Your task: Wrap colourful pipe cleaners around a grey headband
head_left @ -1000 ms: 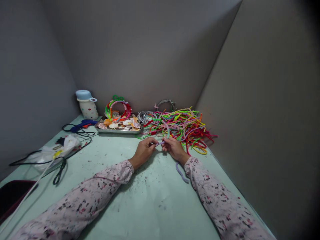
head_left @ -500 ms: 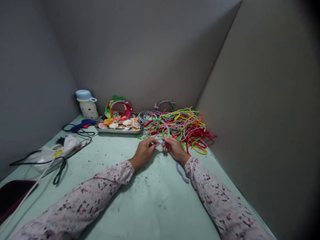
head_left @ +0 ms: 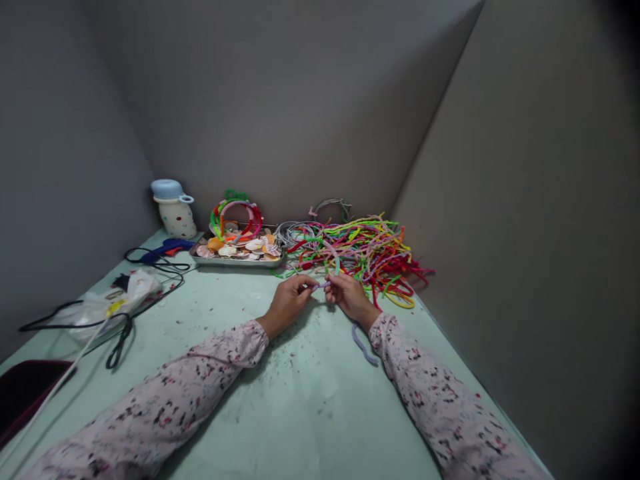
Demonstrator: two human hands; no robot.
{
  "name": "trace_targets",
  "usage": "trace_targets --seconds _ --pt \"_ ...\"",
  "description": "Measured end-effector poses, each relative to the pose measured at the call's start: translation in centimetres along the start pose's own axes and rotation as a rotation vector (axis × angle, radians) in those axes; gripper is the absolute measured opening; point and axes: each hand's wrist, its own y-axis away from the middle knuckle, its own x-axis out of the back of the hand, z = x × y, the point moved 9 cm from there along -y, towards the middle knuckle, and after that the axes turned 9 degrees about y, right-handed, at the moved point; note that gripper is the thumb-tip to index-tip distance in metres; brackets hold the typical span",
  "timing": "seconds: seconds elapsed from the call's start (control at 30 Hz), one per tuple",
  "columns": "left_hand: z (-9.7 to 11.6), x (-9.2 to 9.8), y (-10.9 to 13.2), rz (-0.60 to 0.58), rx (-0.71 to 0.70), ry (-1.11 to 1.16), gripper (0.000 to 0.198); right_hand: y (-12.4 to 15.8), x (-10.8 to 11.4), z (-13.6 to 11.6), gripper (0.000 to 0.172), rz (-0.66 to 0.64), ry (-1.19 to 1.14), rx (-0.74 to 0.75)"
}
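Observation:
Between my two hands runs a short stretch of purple pipe cleaner (head_left: 322,286). My left hand (head_left: 291,298) pinches its left end between thumb and fingertips. The fingers of my right hand (head_left: 347,294) are closed on its other end. A ring of several colours, with green, pink and pale blue parts (head_left: 336,257), rises just behind my right hand; whether it joins the purple piece I cannot tell. A loose purple pipe cleaner (head_left: 363,345) lies curved on the table beside my right wrist.
Behind my hands spreads a heap of coloured pipe cleaners (head_left: 370,243), beside coiled grey wire (head_left: 296,233). A metal tray (head_left: 240,263) holds shells (head_left: 227,251) and finished-looking coloured rings (head_left: 250,217). Farther left are a bottle (head_left: 175,210), a blue tool (head_left: 163,251), black cable (head_left: 120,347) and a plastic bag (head_left: 143,288).

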Motion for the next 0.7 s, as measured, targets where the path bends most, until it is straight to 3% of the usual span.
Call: trace_targets --seconds 0.7 --pt "0.21 0.11 0.07 0.012 -0.033 0.006 0.019 0.07 -0.05 -0.18 0.012 0.007 -0.006 0.005"
